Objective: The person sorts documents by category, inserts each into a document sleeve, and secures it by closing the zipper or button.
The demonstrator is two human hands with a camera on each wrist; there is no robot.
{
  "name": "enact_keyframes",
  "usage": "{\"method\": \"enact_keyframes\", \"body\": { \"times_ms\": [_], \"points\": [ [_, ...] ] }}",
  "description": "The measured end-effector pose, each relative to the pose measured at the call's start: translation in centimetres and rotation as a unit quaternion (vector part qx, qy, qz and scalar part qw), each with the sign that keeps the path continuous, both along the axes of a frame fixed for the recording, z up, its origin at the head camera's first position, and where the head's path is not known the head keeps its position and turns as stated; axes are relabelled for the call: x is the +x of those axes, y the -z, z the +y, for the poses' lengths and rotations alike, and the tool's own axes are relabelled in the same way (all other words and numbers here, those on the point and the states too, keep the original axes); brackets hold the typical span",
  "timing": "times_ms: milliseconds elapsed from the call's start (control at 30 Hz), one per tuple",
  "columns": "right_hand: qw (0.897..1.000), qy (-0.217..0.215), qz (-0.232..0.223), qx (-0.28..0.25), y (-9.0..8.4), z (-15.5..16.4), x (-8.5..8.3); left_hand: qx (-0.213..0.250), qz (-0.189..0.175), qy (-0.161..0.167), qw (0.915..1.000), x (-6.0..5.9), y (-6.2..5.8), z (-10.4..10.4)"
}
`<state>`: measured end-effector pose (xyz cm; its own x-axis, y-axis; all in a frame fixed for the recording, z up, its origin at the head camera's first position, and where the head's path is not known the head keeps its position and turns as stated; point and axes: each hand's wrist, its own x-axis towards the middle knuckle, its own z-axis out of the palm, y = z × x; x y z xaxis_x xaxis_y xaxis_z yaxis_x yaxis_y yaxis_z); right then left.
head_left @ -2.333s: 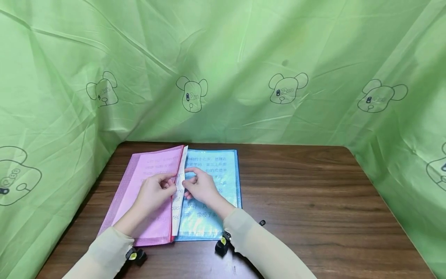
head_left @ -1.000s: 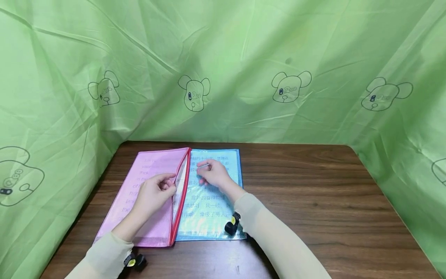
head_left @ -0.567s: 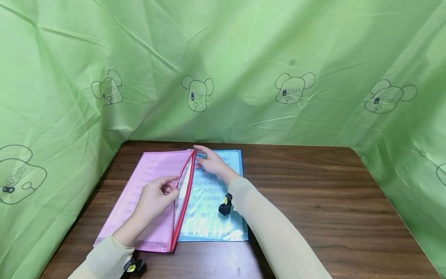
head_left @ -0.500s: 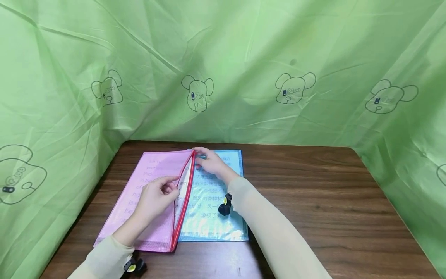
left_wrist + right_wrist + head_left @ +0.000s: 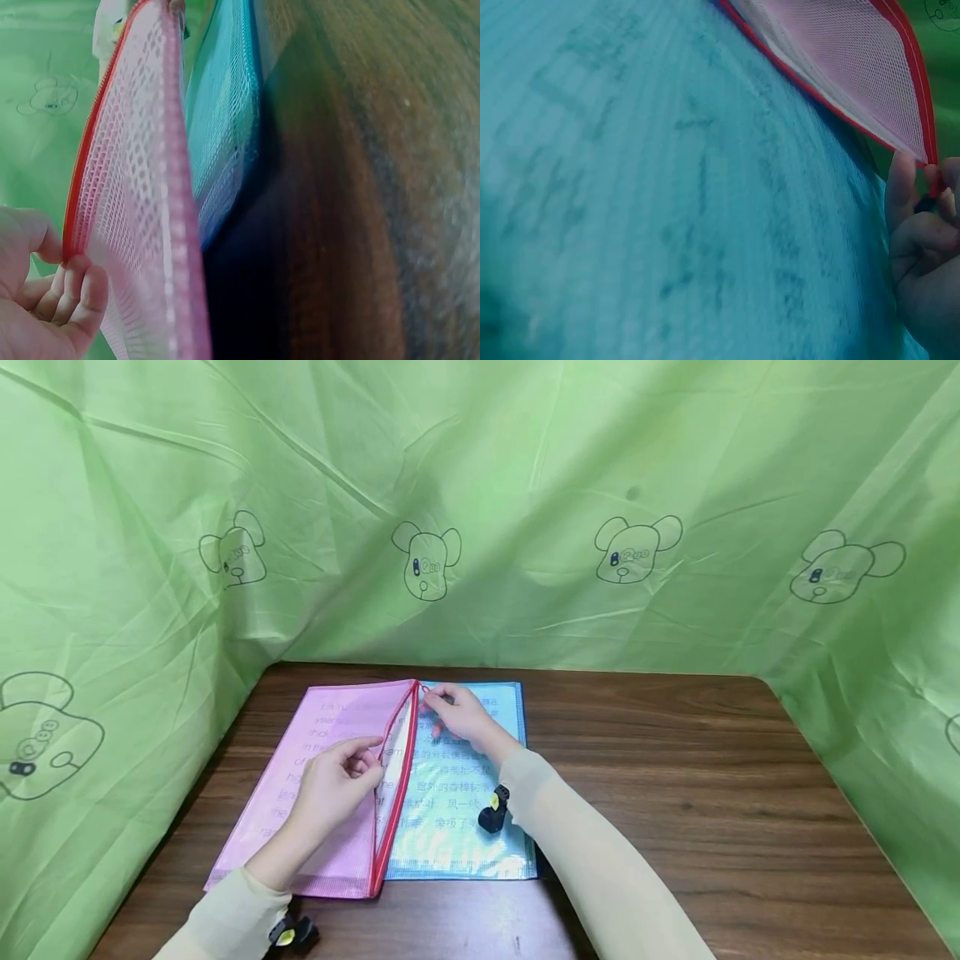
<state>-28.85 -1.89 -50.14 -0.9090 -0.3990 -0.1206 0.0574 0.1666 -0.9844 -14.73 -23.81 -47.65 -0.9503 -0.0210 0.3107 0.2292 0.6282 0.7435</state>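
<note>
A pink mesh zipper folder (image 5: 337, 710) lies at the left of the table, its red-edged mouth gaping along the right side. White printed paper (image 5: 390, 760) shows inside that opening. My left hand (image 5: 337, 777) pinches the upper red zipper edge (image 5: 82, 150) midway along, lifting it. At the far corner my right hand (image 5: 461, 714) pinches the red zipper pull (image 5: 425, 690); in the right wrist view, the fingers (image 5: 904, 187) close around the red zipper end. Under the pink folder's right edge lies a blue mesh folder (image 5: 465, 843) with printed paper inside.
The dark wooden table (image 5: 675, 793) extends to the right of both folders. A green curtain (image 5: 525, 585) with printed bear faces encloses the back and sides. Small black wrist cameras (image 5: 493, 810) hang at both sleeves.
The white paper, earlier sticking out of the pink folder, now sits inside it. My right hand let go of the paper, moved to the far corner and took the zipper pull. The left hand keeps its pinch.
</note>
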Motion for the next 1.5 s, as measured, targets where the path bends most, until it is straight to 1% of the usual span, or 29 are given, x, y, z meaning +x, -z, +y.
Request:
{"method": "enact_keyframes", "body": {
  "times_ms": [100,267,367,433,500,533,600,667,733,800,867,933,1000,1067,1133,1300,1433,1500],
  "points": [
    [1.000,-0.009,-0.005,-0.026,0.1,0.4,0.2,0.002,0.003,-0.004,1.0000,0.1,0.1,-0.1],
    [0.999,-0.006,-0.014,-0.047,0.2,0.7,0.4,-0.003,-0.007,0.007,0.9999,0.1,0.1,0.0],
    [0.998,-0.003,-0.024,-0.061,0.3,0.4,0.5,-0.010,-0.022,0.015,0.9996,0.0,0.2,0.3],
    [0.997,0.000,-0.030,-0.071,0.2,0.3,0.5,-0.014,-0.039,0.025,0.9988,-0.2,0.1,0.4],
    [0.996,0.002,-0.033,-0.078,0.1,0.2,0.5,-0.020,-0.057,0.033,0.9976,-0.8,0.1,0.4],
    [0.996,0.002,-0.034,-0.080,0.1,0.2,0.4,-0.021,-0.064,0.038,0.9970,-1.2,0.0,0.2],
    [0.996,0.003,-0.037,-0.083,0.1,0.3,0.4,-0.022,-0.072,0.046,0.9961,-2.5,-0.3,-0.2],
    [0.996,0.003,-0.039,-0.083,0.1,0.5,0.3,-0.025,-0.066,0.052,0.9962,-4.4,-0.9,-0.9],
    [0.996,0.003,-0.042,-0.085,0.2,0.6,0.3,-0.027,-0.047,0.068,0.9962,-6.7,-1.5,-1.5],
    [0.995,0.004,-0.042,-0.087,0.2,0.6,0.3,-0.035,-0.029,0.098,0.9942,-9.0,-2.0,-2.0],
    [0.995,0.004,-0.042,-0.087,0.2,0.6,0.4,-0.047,-0.017,0.131,0.9901,-11.2,-2.1,-2.5],
    [0.995,0.002,-0.042,-0.086,0.1,0.5,0.4,-0.058,-0.021,0.163,0.9846,-13.0,-1.8,-2.8],
    [0.995,-0.001,-0.040,-0.086,0.0,0.4,0.5,-0.069,-0.033,0.185,0.9798,-14.4,-1.4,-3.1],
    [0.996,-0.004,-0.038,-0.086,-0.2,0.4,0.6,-0.069,-0.055,0.197,0.9764,-15.4,-1.0,-3.4],
    [0.996,-0.008,-0.035,-0.087,-0.3,0.3,0.7,-0.062,-0.076,0.205,0.9737,-16.1,-0.6,-3.5],
    [0.996,-0.017,-0.028,-0.084,-0.6,0.3,0.8,-0.030,-0.122,0.211,0.9695,-17.2,-0.1,-3.6],
    [0.996,-0.030,-0.018,-0.077,-0.7,0.4,0.8,-0.017,-0.131,0.212,0.9683,-17.7,0.4,-3.6],
    [0.997,-0.037,-0.011,-0.070,-0.6,0.4,0.9,-0.013,-0.130,0.209,0.9692,-17.8,0.5,-3.5]
  ]
}}
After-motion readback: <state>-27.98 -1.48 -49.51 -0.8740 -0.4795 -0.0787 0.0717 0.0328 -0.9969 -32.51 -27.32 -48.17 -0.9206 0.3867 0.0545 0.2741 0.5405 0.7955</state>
